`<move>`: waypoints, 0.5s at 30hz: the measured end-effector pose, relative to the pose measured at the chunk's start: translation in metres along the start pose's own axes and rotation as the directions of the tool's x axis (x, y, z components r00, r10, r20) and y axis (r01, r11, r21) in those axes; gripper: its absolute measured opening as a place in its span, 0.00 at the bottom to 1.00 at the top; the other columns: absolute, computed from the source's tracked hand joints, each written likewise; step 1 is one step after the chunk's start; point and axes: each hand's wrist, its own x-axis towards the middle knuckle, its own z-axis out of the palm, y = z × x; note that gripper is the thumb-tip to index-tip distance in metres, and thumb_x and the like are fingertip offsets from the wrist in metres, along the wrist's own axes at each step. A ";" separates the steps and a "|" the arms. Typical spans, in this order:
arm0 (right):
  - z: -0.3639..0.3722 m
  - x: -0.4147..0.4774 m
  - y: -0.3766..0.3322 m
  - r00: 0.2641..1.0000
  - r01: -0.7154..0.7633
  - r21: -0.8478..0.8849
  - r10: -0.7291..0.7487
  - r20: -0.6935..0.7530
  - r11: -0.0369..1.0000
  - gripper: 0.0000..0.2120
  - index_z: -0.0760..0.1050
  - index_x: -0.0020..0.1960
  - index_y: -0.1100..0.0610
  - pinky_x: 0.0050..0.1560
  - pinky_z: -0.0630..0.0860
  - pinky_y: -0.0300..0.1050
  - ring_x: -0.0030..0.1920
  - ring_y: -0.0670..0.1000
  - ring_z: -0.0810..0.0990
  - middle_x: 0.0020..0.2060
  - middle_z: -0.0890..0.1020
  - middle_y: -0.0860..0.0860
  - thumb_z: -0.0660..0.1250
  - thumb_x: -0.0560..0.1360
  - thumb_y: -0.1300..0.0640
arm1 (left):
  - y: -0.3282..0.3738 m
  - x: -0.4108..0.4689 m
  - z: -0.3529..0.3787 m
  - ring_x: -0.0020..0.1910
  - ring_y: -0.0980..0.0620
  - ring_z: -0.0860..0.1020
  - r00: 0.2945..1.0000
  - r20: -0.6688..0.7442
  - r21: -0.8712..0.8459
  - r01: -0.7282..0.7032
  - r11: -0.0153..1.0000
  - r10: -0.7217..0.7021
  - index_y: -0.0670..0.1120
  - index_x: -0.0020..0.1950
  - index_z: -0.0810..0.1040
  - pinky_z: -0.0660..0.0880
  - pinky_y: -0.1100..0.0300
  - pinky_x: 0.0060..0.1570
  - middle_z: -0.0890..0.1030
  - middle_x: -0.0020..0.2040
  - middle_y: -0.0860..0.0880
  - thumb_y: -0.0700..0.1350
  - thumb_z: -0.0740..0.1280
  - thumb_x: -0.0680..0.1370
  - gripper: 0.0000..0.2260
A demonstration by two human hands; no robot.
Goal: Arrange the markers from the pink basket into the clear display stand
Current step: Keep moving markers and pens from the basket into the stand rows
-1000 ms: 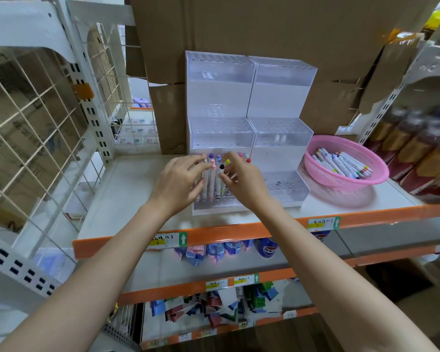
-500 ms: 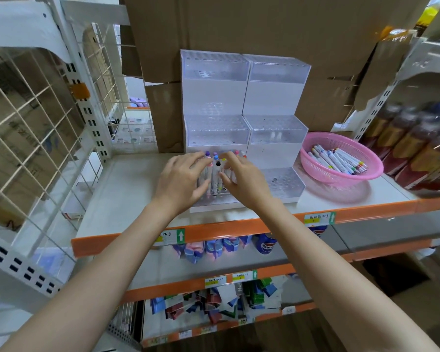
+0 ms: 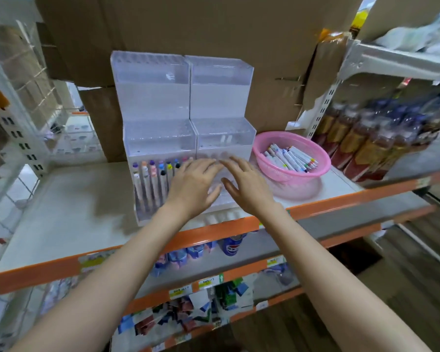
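Hovering empty with fingers spread, left hand (image 3: pixel 192 185) and right hand (image 3: pixel 248 190) overlap the clear stepped plastic stand (image 3: pixel 153 102).

The left forearm (image 3: pixel 127 255) and right forearm (image 3: pixel 305 250), below the clear display stand (image 3: pixel 153 97), were bare along their whole visible length. The left grip (image 3: pixel 193 182) and right grip (image 3: pixel 247 189), nearest the stand, were bare-fingered too.

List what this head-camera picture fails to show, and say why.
1. Head view: the left hand and right hand cover the middle of the lowest tier of the clear display stand.
2. Head view: markers in the pink basket are piled, too small to count.
3. Head view: bottles at the right are blurred; labels unreadable.
4. Head view: shelf labels have print too small to read.
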 end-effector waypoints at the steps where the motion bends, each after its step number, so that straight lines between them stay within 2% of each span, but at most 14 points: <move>1: -0.005 -0.003 0.011 1.000 -0.021 -0.007 0.021 0.006 1.000 0.23 0.66 0.73 0.52 0.64 0.69 0.55 0.69 0.59 0.68 0.71 0.69 0.56 0.63 0.79 0.51 | 0.010 0.008 0.004 0.56 0.45 0.78 1.000 0.000 -0.015 -0.018 1.000 0.018 0.46 0.61 0.78 0.72 0.50 0.58 0.80 0.58 0.46 0.54 0.57 0.73 0.23; 4: -0.019 -0.008 0.047 0.996 -0.085 -0.054 0.086 0.018 0.995 0.23 0.67 0.72 0.53 0.63 0.68 0.54 0.68 0.59 0.69 0.70 0.70 0.56 0.64 0.78 0.51 | 0.036 0.033 0.019 0.54 0.44 0.79 0.998 -0.007 -0.059 -0.067 0.996 0.067 0.45 0.60 0.79 0.73 0.52 0.53 0.81 0.56 0.46 0.53 0.57 0.72 0.22; 8: -0.033 -0.007 0.100 0.989 -0.145 -0.079 0.147 0.024 0.986 0.23 0.71 0.69 0.55 0.58 0.73 0.58 0.63 0.62 0.74 0.65 0.74 0.58 0.62 0.76 0.48 | 0.067 0.071 0.040 0.53 0.44 0.79 0.995 0.019 -0.096 -0.095 0.991 0.098 0.45 0.59 0.79 0.74 0.53 0.53 0.81 0.55 0.46 0.52 0.58 0.70 0.22; 11: -0.043 -0.004 0.136 0.984 -0.175 -0.098 0.176 0.001 0.980 0.24 0.71 0.70 0.54 0.60 0.71 0.53 0.64 0.59 0.73 0.66 0.74 0.57 0.59 0.77 0.46 | 0.088 0.102 0.060 0.55 0.43 0.79 0.990 0.056 -0.124 -0.120 0.985 0.127 0.44 0.61 0.77 0.73 0.52 0.54 0.80 0.57 0.45 0.50 0.60 0.70 0.22; 15: -0.051 0.003 0.180 0.979 -0.200 -0.115 0.202 0.001 0.973 0.22 0.69 0.72 0.51 0.60 0.71 0.54 0.67 0.58 0.71 0.66 0.73 0.55 0.61 0.79 0.48 | 0.114 0.142 0.086 0.52 0.40 0.78 0.987 0.072 -0.137 -0.136 0.981 0.147 0.41 0.58 0.78 0.77 0.48 0.47 0.80 0.54 0.42 0.51 0.55 0.71 0.23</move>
